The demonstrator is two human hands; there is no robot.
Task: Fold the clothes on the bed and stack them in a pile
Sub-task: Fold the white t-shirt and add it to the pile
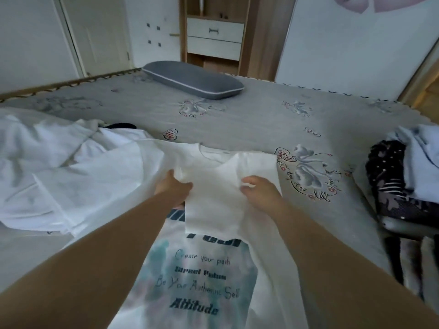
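Observation:
A white T-shirt (204, 276) with a teal print and black lettering lies face up on the bed in front of me, collar away from me. Its right sleeve (213, 200) is folded in across the chest. My left hand (172, 186) grips the shirt's cloth at the left of that folded part, its fingers hidden in the fabric. My right hand (257, 188) holds the folded sleeve's right edge with curled fingers. A heap of rumpled white clothes (59, 167) lies at the left, touching the shirt.
The grey bedspread (237, 124) with flower prints spreads beyond the shirt. A grey pillow (193, 79) lies at the far edge. At the right edge sits a stack of clothes: a dark dotted and striped garment (389, 186) beneath pale blue cloth (418, 157). A wooden cabinet stands behind the bed.

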